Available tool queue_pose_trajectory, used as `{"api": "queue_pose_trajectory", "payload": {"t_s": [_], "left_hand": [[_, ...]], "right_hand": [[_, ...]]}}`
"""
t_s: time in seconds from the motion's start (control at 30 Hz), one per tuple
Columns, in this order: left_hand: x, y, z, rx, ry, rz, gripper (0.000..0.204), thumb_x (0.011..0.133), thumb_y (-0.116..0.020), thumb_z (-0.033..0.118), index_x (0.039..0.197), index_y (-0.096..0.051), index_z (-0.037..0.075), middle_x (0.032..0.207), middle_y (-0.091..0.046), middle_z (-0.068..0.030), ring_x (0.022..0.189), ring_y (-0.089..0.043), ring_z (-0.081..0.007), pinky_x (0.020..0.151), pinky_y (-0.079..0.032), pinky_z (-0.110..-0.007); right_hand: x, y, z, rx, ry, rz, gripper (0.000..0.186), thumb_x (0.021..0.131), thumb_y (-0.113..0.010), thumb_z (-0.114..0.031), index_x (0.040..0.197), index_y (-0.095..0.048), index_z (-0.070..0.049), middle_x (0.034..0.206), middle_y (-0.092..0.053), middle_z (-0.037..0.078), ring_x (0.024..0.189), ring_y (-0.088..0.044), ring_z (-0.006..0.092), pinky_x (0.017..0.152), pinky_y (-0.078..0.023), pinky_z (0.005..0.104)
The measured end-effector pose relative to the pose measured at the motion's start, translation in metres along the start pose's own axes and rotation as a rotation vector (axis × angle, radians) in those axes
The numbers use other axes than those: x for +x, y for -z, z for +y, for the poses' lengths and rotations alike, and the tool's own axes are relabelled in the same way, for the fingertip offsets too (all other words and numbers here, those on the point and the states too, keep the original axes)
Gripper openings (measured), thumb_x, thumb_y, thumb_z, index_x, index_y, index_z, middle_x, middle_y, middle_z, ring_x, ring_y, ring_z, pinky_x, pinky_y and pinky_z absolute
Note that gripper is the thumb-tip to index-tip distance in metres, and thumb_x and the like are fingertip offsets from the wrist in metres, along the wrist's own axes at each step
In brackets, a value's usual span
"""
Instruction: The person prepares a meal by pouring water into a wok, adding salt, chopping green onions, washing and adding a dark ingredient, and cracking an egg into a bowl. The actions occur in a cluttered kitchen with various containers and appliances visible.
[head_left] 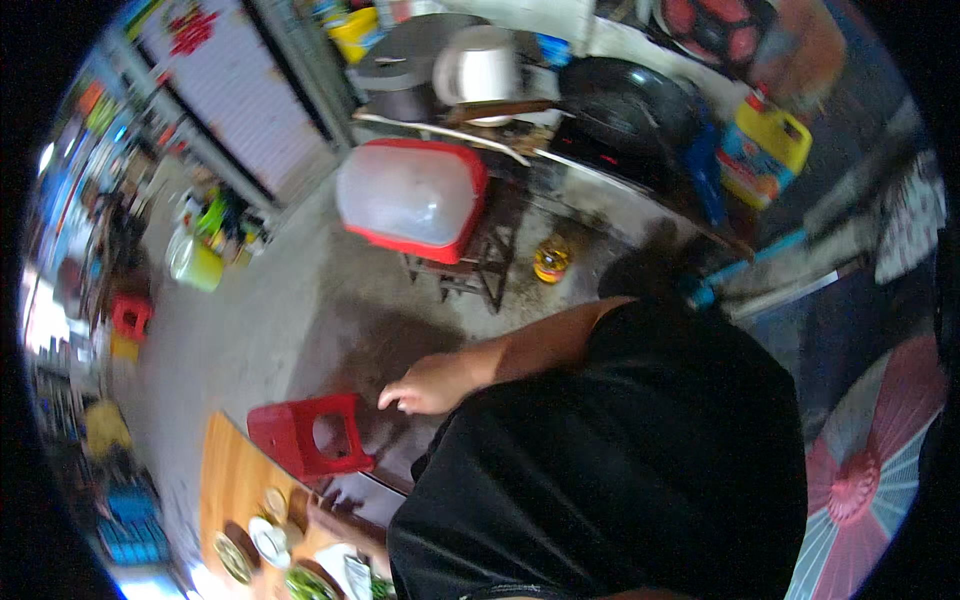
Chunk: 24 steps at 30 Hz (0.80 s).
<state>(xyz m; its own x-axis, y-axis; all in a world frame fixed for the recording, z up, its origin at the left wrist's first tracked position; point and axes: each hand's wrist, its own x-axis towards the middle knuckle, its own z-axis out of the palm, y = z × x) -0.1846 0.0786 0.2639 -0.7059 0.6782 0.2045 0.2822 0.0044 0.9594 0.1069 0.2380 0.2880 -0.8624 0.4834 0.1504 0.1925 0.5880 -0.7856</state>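
My right hand [432,384] hangs in front of my black shirt, its fingers loosely bent and apart with nothing visible in them. It is nearest to a red plastic stool [345,425] on its left. Lower down, my left hand [340,525] reaches out by the edge of a wooden table [228,470]. Its fingers look stretched out, though they are blurred and dim, and I see nothing held. Close to it on the table stand a white cup [270,542], a bowl of food [234,558] and a dish of greens [310,583].
A red tub with a cloudy lid [410,190] rests on a low stand. Behind it are a black wok [630,105], a white pot [478,68] and a yellow jug [765,150]. A small jar [551,262] sits on the floor. At right is a pink fan [855,488].
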Motion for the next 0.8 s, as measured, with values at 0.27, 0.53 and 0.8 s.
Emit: {"api": "queue_pose_trajectory", "payload": {"t_s": [0.27,0.53,0.8], "left_hand": [[0.022,-0.267,0.079,-0.366,-0.089,-0.947,0.027,0.097,-0.054,0.011,0.123,-0.049,0.003,0.117,-0.053,-0.0063,0.108,-0.048,-0.0157,0.095,-0.038,-0.028],[0.018,-0.468,0.118,-0.265,-0.567,-1.304,0.046,0.092,-0.062,0.019,0.131,-0.044,0.004,0.136,-0.041,-0.0181,0.117,-0.048,-0.0284,0.093,-0.046,-0.042],[-0.085,-0.572,0.176,-0.665,-0.275,-1.844,0.046,0.094,-0.057,0.014,0.134,-0.038,0.0,0.135,-0.046,-0.0192,0.121,-0.046,-0.0294,0.102,-0.04,-0.039]], "right_hand": [[-0.171,0.105,0.038,0.021,-0.617,0.534,0.039,0.094,-0.052,-0.031,0.127,-0.053,-0.01,0.101,-0.067,0.012,0.093,-0.065,0.0236,0.079,-0.05,0.0376],[-0.279,0.131,-0.046,-0.119,-0.998,1.091,0.043,0.095,-0.053,-0.029,0.133,-0.048,-0.008,0.112,-0.063,0.015,0.097,-0.063,0.0263,0.083,-0.049,0.0358],[-0.353,0.151,-0.264,-1.273,-1.498,1.576,0.045,0.088,-0.062,-0.02,0.129,-0.05,-0.005,0.127,-0.055,0.019,0.118,-0.053,0.0338,0.1,-0.042,0.0407]]}}
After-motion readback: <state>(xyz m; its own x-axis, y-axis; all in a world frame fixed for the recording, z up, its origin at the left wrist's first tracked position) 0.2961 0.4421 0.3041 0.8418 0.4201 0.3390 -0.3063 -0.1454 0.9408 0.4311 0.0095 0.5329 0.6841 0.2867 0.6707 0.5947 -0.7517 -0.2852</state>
